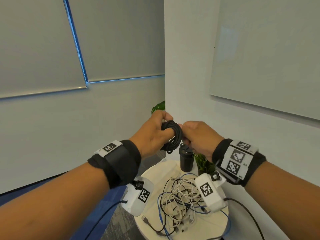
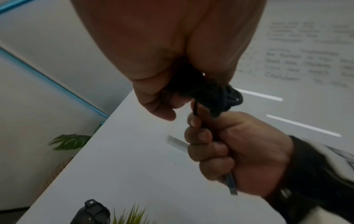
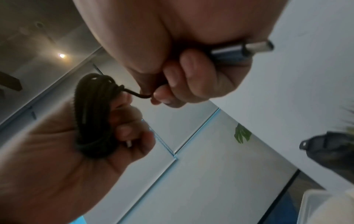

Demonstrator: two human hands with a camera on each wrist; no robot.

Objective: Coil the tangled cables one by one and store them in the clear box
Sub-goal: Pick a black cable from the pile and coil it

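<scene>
- two hands are raised above the round table (image 1: 220, 227).
- left hand (image 1: 152, 134) has fingers curled round the coiled black cable (image 1: 173, 135), held in the air.
- right hand (image 1: 199, 137) is clenched on that cable's loose end and plug (image 3: 241, 50).
- tangled cables (image 1: 180, 200) lie on the table below.

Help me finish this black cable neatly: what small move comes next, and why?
Probably wrap the free tail around the coiled black cable. The left hand grips the coil; the right hand pinches the short tail with its connector sticking out, so it is not secured yet.
</scene>
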